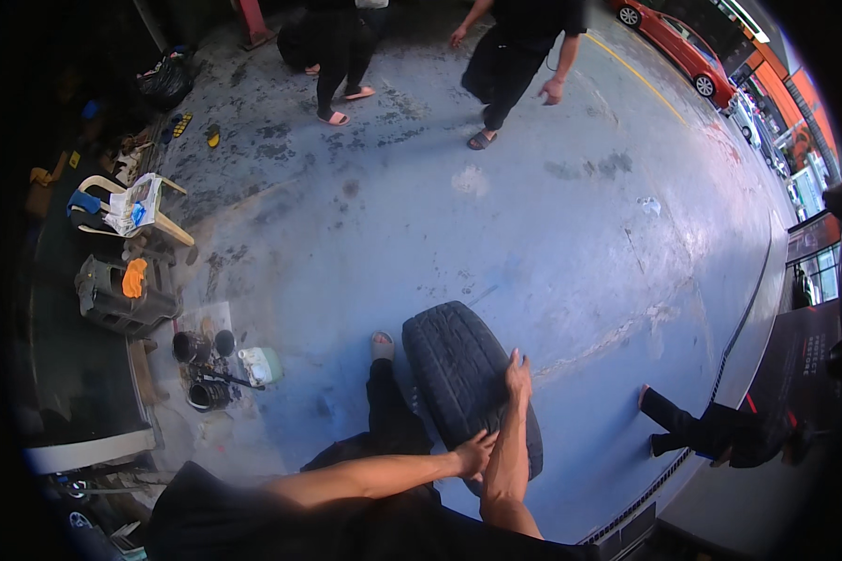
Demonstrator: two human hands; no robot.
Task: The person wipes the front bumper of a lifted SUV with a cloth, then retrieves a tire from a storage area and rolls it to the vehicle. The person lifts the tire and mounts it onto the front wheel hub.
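Observation:
A black tyre [458, 369] stands tilted on the blue-grey floor just in front of me, its worn tread facing up. My left hand [477, 454] is on the near part of the tread, its fingers bent against the rubber. Along the tyre's right edge lies my right hand [517, 379], fingers stretched out and pointing away from me. My right forearm passes close beside the left hand and hides part of the tyre's near end. To the left of the tyre is my sandalled foot [383, 346].
Dark round containers [192, 347] and a pale jug [259, 366] stand on the floor at left, near a grey box [126, 294] and a plastic chair [159, 210]. One person [519, 56] is ahead, another [341, 51] further left, a third [720, 432] at right. A red car [678, 45] is parked far right.

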